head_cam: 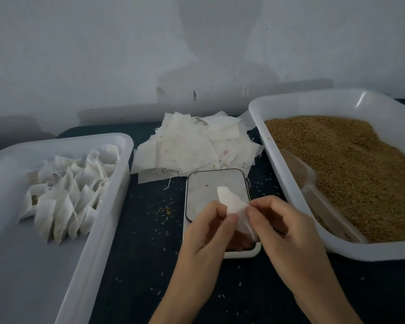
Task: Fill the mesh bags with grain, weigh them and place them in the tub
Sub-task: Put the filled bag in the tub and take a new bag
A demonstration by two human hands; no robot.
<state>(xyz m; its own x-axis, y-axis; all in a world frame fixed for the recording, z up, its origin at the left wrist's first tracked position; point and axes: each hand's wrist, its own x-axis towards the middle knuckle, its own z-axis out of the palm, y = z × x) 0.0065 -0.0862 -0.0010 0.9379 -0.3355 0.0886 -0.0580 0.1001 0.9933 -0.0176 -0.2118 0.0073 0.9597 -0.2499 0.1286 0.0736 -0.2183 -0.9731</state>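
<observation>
The mesh bag [234, 204] hangs over the scale [216, 188], pinched by your left hand [206, 232] and right hand [283, 228]; pull its mouth wide before scooping grain [351, 164].

Open dark desk [140, 230] between the left tub [108, 206] and the scale [216, 183], strewn only with loose grains. Blocked behind by the heap of empty bags [185, 146], on the right by the grain tub [278, 160] just beside the scale. Free desk toward the near edge.
</observation>
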